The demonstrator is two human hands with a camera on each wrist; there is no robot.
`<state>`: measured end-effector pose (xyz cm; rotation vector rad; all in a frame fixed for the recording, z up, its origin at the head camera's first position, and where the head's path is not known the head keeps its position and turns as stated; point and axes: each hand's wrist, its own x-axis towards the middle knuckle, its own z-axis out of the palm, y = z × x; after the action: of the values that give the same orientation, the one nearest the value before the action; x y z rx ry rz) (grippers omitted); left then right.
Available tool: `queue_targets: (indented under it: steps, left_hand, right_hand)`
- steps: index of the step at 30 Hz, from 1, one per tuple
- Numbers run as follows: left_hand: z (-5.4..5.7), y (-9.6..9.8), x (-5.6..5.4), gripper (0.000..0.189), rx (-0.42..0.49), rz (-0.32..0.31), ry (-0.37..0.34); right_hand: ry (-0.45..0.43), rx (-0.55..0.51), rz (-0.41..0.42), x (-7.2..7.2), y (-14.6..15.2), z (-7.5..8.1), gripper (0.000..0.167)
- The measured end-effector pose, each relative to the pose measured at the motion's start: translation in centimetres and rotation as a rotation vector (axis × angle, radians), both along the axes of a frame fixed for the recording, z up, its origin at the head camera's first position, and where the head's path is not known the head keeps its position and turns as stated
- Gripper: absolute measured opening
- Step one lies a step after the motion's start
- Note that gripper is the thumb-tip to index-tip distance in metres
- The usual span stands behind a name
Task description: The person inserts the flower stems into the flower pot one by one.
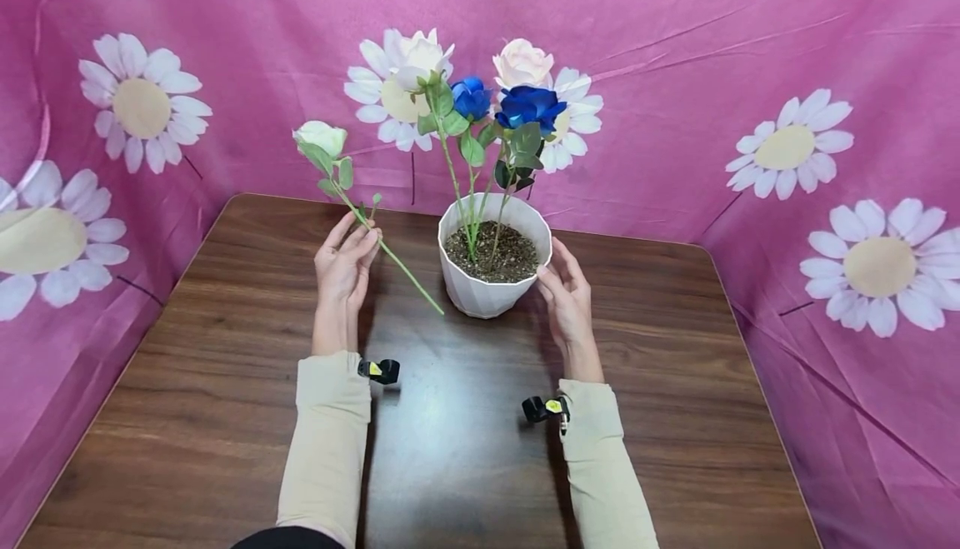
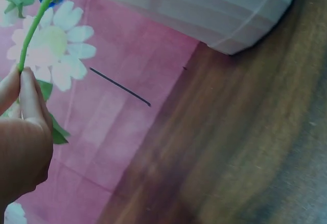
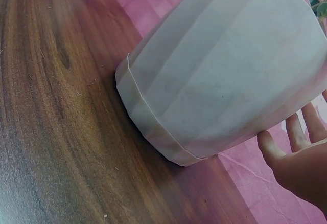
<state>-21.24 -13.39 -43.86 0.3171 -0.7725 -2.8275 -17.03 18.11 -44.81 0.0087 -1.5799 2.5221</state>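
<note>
A white rose (image 1: 321, 139) with green leaves is pinched by its stem between the thumb and fingers of my left hand (image 1: 343, 262). Its bare stem end slants down to the right, in front of the white faceted flowerpot (image 1: 483, 295) and apart from it. In the left wrist view, the green stem (image 2: 36, 22) rises from the fingertips. My right hand (image 1: 572, 295) touches the pot's right side near the rim, its fingers spread and fairly straight. Dark soil (image 1: 517, 253) fills the pot, where a white rose (image 1: 420, 59), a pink rose (image 1: 523, 63) and two blue roses (image 1: 531, 107) stand upright.
The pot stands near the back of a brown wood-grain table (image 1: 450, 449). A pink cloth (image 1: 645, 24) printed with large white daisies hangs behind it and along both sides. Each wrist wears a small black camera (image 1: 386, 371).
</note>
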Motion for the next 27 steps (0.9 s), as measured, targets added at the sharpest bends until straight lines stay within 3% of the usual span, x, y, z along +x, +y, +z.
queue_targets:
  steps: [6, 10, 14, 27]
  left_hand:
    - [1.3, 0.3, -0.3, 0.06, -0.02, 0.097, -0.014]
    - [1.9, 0.4, -0.5, 0.053, 0.019, 0.136, -0.016]
    - [2.6, 0.5, -0.7, 0.047, 0.064, 0.15, 0.001]
    - [5.2, 2.2, -0.7, 0.04, -0.031, 0.185, 0.038]
  right_hand:
    - [0.003, -0.003, 0.005, 0.0, 0.1, 0.0, 0.059]
    - [0.01, -0.004, 0.009, 0.1, 0.0, 0.1, 0.059]
    - [0.014, -0.005, 0.01, 0.1, -0.1, 0.2, 0.059]
    - [0.01, -0.006, 0.006, 0.0, 0.0, 0.0, 0.059]
